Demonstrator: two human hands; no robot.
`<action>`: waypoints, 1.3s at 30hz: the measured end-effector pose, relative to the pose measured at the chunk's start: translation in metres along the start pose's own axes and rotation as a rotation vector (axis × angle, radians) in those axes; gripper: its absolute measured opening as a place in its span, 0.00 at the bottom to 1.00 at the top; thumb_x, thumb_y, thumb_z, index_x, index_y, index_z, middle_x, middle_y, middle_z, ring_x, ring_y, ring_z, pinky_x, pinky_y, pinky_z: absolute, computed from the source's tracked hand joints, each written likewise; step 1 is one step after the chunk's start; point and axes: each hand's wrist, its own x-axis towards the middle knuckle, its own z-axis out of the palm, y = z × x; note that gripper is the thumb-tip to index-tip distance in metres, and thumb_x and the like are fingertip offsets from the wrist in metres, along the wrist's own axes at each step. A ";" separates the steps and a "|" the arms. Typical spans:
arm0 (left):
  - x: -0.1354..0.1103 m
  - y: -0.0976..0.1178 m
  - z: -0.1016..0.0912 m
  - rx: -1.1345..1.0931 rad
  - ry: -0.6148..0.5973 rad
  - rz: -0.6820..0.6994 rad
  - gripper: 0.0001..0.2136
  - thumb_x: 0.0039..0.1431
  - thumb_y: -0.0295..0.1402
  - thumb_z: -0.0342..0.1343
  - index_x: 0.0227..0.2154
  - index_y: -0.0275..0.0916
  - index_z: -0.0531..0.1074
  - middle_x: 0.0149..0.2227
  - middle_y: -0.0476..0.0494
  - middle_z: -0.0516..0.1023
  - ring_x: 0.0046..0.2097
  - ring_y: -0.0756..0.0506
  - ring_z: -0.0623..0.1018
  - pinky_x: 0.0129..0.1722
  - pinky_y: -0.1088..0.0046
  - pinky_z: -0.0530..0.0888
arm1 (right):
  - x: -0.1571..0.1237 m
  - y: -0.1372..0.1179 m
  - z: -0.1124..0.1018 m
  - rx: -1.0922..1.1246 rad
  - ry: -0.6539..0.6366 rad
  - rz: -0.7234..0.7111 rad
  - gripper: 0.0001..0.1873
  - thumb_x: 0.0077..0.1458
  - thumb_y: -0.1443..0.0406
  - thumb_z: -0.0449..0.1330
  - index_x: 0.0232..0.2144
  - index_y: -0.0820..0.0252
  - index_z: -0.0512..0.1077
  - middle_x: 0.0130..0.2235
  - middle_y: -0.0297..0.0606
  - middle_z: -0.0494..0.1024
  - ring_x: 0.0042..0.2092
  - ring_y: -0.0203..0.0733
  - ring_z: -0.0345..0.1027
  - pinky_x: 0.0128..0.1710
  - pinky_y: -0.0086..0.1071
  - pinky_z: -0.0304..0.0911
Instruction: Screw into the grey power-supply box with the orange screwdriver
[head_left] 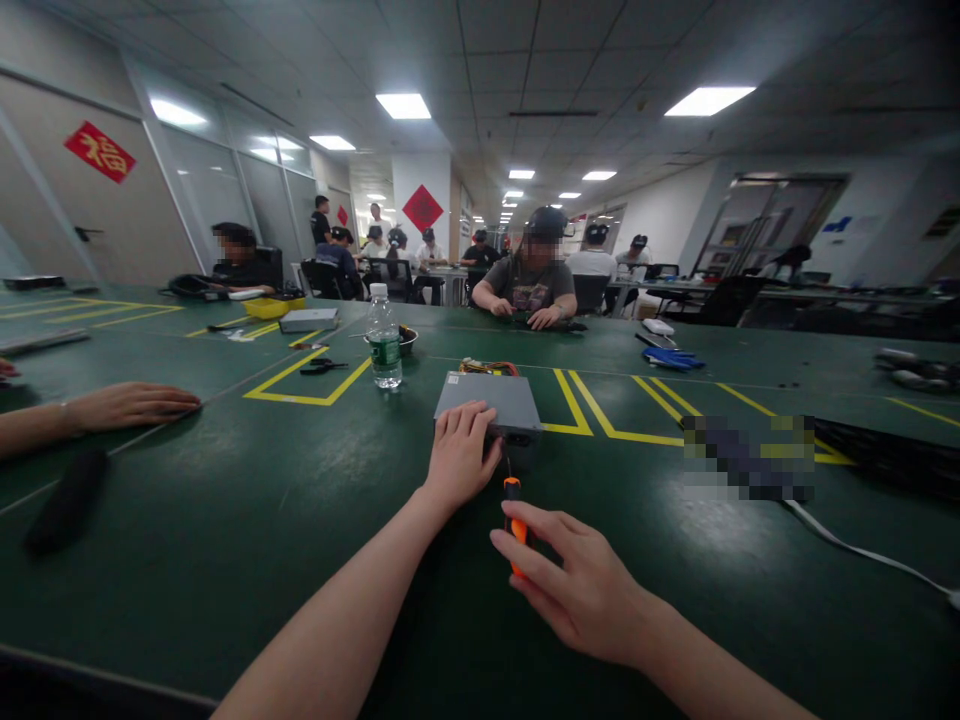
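A grey metal computer power supply (pixel 491 392) sits on the green tabletop in front of me, with bundled coloured cables (pixel 487 368) at its far side. My left hand (pixel 463 450) grips its near left part, fingers over the top and thumb at the near face. In my right hand (pixel 566 570) is an orange and black screwdriver (pixel 517 528), held between thumb and fingers. Its thin shaft points away from me to the near face of the power supply. Whether the tip touches a screw is too small to tell.
A water bottle (pixel 385 340) stands left of the power supply, before a metal bowl (pixel 408 340). Pliers (pixel 322 367) lie farther left. Another person's hand (pixel 135 405) rests on the table at left. Blue gloves (pixel 673 358) lie at right. A person (pixel 529 275) sits opposite.
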 end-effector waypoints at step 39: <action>0.000 0.000 0.000 0.004 -0.006 -0.009 0.14 0.59 0.34 0.49 0.48 0.41 0.64 0.52 0.42 0.68 0.55 0.41 0.65 0.54 0.60 0.58 | -0.004 0.001 0.003 0.063 -0.045 0.045 0.16 0.60 0.63 0.49 0.49 0.66 0.62 0.49 0.55 0.70 0.48 0.47 0.68 0.41 0.38 0.69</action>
